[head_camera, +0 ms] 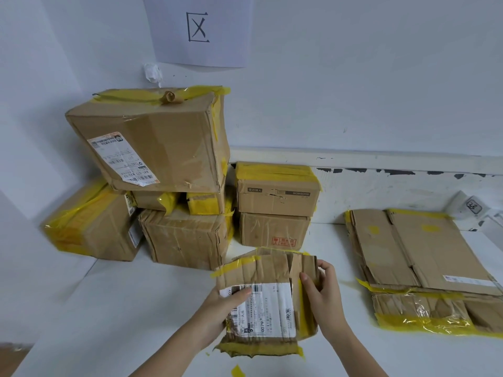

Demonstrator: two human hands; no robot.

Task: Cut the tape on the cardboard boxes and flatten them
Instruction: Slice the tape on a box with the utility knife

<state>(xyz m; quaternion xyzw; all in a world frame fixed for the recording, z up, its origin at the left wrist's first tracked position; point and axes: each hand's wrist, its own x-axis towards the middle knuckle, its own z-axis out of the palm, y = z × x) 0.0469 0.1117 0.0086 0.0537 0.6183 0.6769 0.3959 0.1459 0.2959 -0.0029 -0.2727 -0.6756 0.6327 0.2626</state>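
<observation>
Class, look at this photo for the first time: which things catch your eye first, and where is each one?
First, the flattened box with a white label at centre front, gripped by the left hand and right hand. Next, the pile of yellow-taped boxes stacked against the wall at left. Then the flattened cardboard lying on the table at right.

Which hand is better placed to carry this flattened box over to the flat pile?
Right hand: it grips the flattened box's right edge, nearest the flat pile. The left hand holds the far side.
</observation>
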